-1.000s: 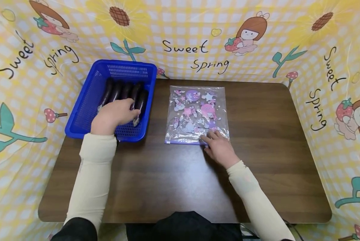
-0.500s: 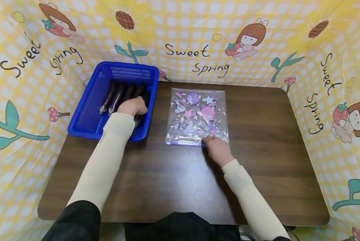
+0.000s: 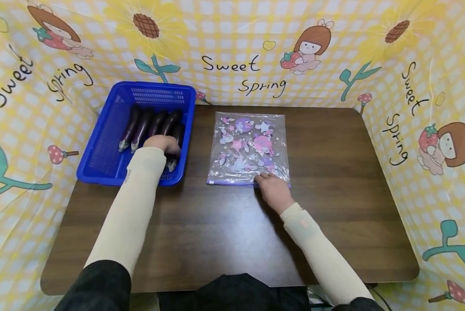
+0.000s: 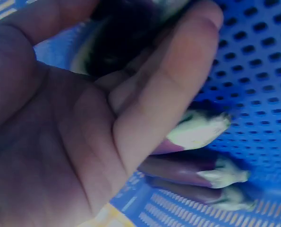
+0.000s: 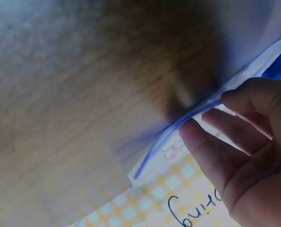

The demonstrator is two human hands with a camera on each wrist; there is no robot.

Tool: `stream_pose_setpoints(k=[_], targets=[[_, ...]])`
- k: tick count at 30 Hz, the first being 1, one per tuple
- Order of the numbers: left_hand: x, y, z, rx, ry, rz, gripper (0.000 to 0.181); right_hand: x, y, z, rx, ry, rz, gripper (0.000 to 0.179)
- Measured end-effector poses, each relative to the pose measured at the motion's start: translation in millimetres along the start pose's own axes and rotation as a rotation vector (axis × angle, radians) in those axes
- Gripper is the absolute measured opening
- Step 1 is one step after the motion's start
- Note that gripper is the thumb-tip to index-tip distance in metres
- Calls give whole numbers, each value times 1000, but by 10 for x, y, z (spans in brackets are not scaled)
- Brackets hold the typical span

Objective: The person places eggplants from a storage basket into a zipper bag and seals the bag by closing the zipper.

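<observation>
Several dark purple eggplants [image 3: 140, 127] lie side by side in a blue plastic basket [image 3: 83, 172] at the left. My left hand [image 3: 162, 143] reaches into it and grips the rightmost eggplant [image 3: 172, 164], whose pale stem end pokes out below the fingers. In the left wrist view that eggplant [image 4: 116, 40] shows dark between thumb and fingers. A clear zip bag [image 3: 238, 147] with pink and purple cartoon prints lies flat in mid-table, its purple zip edge toward me. My right hand [image 3: 274, 190] pinches that edge near its right end, as the right wrist view shows.
A brown wooden table [image 3: 216, 242] carries the basket and bag. A yellow checked cloth [image 3: 232, 39] with cartoon prints stands around its back and sides. The basket's raised walls surround the left hand, and its back lies close to the cloth.
My left hand has moved right and down onto the rightmost eggplant and curled round it. The right fingers, spread on the bag before, have drawn together at its zip edge.
</observation>
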State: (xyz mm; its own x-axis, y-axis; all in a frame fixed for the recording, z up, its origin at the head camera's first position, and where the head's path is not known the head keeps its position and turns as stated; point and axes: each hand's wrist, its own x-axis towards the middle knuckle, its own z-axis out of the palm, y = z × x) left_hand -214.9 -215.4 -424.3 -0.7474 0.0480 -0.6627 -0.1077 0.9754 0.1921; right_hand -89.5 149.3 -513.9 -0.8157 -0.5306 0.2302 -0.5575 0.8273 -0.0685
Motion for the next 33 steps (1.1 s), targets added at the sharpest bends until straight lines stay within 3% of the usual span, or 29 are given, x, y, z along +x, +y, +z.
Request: stream_pose_setpoints(k=[2, 6, 9, 12, 15, 21, 27, 33], targets=[[-16, -54, -2, -33, -47, -8, 46, 5, -9, 15, -16, 3, -10, 17], [-56, -127, -32, -66, -92, 37, 51, 18, 1, 37, -45, -5, -24, 20], [-125, -141, -85, -183, -83, 74, 51, 25, 34, 67, -59, -4, -27, 17], [-228, -128, -153, -357, -57, 102, 41, 30, 74, 92, -58, 16, -28, 14], [-350, -103, -224, -363, 26, 150, 33, 45, 112, 110, -55, 55, -30, 13], [-611, -33, -305, -232, 222, 194, 70, 79, 155, 78, -42, 117, -1, 12], [-852, 35, -196, -369, 388, 204, 74, 80, 156, -22, 12, 157, 18, 15], [-998, 88, 52, -537, 553, 282, 57, 108, 148, -148, 42, 231, 13, 12]])
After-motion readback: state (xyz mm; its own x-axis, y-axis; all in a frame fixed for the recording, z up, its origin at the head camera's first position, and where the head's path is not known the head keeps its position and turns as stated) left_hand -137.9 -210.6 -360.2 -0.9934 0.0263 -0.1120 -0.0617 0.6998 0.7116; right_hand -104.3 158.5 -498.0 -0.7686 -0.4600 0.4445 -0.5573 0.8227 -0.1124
